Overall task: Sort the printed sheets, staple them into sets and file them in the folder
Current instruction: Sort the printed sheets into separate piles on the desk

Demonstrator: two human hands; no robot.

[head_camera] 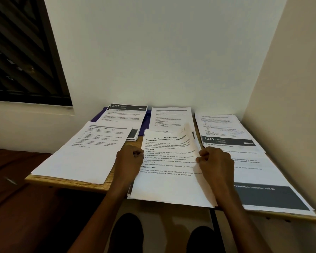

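A stack of printed sheets (169,181) lies at the middle front of the wooden table (77,183), its top page headed "Tablecloth Replacement". My left hand (130,159) grips the stack's left edge with curled fingers. My right hand (215,161) pinches the top sheet's right edge, which curls upward. Other piles lie around: one at the front left (84,150), one headed "2437" (124,115) at the back left, one at the back middle (171,116), and dark-banded sheets headed "1345" (244,157) along the right. A purple folder (144,125) shows under the back piles.
White walls close in the table at the back and right. A dark window (24,52) sits at the upper left. A brown surface (16,189) lies left of the table. My knees (128,232) show below the table's front edge.
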